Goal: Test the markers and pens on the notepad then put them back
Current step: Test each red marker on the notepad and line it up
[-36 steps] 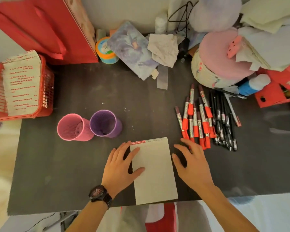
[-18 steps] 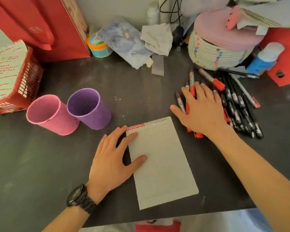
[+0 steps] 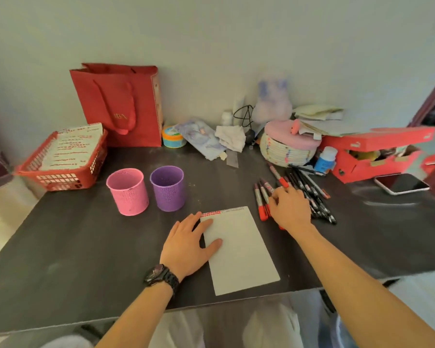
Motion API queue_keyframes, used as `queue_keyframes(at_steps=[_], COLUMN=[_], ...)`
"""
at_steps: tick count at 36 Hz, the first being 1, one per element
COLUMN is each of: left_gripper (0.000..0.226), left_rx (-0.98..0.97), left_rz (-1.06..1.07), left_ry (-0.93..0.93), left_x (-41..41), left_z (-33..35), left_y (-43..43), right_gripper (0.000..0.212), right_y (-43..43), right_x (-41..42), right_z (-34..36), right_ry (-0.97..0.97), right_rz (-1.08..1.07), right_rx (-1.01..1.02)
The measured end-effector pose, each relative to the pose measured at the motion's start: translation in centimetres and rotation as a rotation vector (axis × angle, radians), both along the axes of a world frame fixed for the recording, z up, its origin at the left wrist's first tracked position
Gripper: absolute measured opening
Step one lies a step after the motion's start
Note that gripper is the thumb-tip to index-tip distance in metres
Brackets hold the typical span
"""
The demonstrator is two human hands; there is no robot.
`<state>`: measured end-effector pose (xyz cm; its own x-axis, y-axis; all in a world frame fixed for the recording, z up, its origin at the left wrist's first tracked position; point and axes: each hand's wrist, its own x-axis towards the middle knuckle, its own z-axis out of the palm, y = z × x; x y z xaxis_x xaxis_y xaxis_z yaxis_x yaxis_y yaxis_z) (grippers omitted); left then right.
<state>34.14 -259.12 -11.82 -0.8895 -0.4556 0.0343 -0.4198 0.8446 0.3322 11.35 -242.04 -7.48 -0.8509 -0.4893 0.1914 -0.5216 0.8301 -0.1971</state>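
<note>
A pale notepad [image 3: 239, 249] with a red top strip lies near the front edge of the dark table [image 3: 86, 242]. My left hand [image 3: 189, 243] rests flat on its left side, fingers spread. To the right lies a heap of red-capped markers [image 3: 260, 197] and black pens [image 3: 312, 194]. My right hand [image 3: 290, 209] lies on the markers with fingers curling down onto them; whether it grips one is hidden. A pink cup [image 3: 128, 190] and a purple cup [image 3: 168, 188] stand empty behind the notepad, to its left.
A red basket [image 3: 60, 175] with paper stands at the back left, a red bag [image 3: 121, 104] against the wall. A woven basket with pink lid [image 3: 286, 146], a blue bottle [image 3: 325, 159], a red box [image 3: 377, 151] and a phone [image 3: 401, 183] crowd the back right.
My right hand moved from beside the notepad onto the marker heap and its fingers have curled. The camera tilted up. My left hand stayed on the notepad.
</note>
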Motion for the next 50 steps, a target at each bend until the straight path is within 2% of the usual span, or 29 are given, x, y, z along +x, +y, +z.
queue_keyframes(at_steps=[7,14,17,20,24,28,31,33,37,39,46,50], left_gripper=[0.075,0.074,0.071,0.071,0.077,0.078,0.077,0.077,0.073,0.072,0.066,0.065], left_rx=[-0.002,-0.02,-0.026,-0.026,-0.035,-0.009,-0.025,-0.035,-0.045,-0.052,-0.038,-0.031], left_rz=[0.022,0.009,0.02,0.033,0.051,0.033,0.033,0.036,0.027,0.02,0.033,0.051], left_ry=[-0.005,0.027,0.023,-0.004,-0.038,-0.03,-0.034,-0.031,-0.013,-0.004,0.031,0.052], left_x=[-0.2,-2.1,-3.2,-3.6,-3.9,-3.8,-3.6,-3.6,-3.4,-3.2,-2.7,-3.0], left_z=[-0.4,-0.8,-0.8,-0.8,-0.5,-0.1,-0.3,-0.5,-0.6,-0.7,-1.1,-1.0], left_y=[-0.3,-2.0,-2.3,-2.4,-2.3,-2.3,-2.2,-2.1,-2.1,-2.0,-1.9,-2.0], right_gripper=[0.026,0.035,0.044,0.049,0.04,0.029,0.025,0.033,0.071,0.076,0.061,0.057], right_y=[0.0,-1.8,-2.3,-1.9,-0.9,0.2,1.1,1.5,1.8,1.8,2.9,2.1], right_x=[-1.5,-8.7,-12.9,-16.5,-18.8,-18.6,-18.2,-17.8,-16.3,-15.3,-12.8,-11.8], right_z=[1.3,1.1,0.7,0.4,0.4,0.9,1.1,1.0,0.7,0.4,-0.1,0.3], right_ry=[-0.043,-0.019,-0.015,-0.068,-0.059,0.094,0.071,-0.016,-0.2,-0.23,-0.22,-0.052], right_rz=[0.002,-0.089,-0.198,-0.253,-0.165,-0.033,-0.087,-0.14,-0.185,-0.179,-0.243,-0.256], right_rx=[-0.058,-0.156,-0.101,0.05,0.219,0.307,0.234,0.165,0.123,0.139,0.141,0.129])
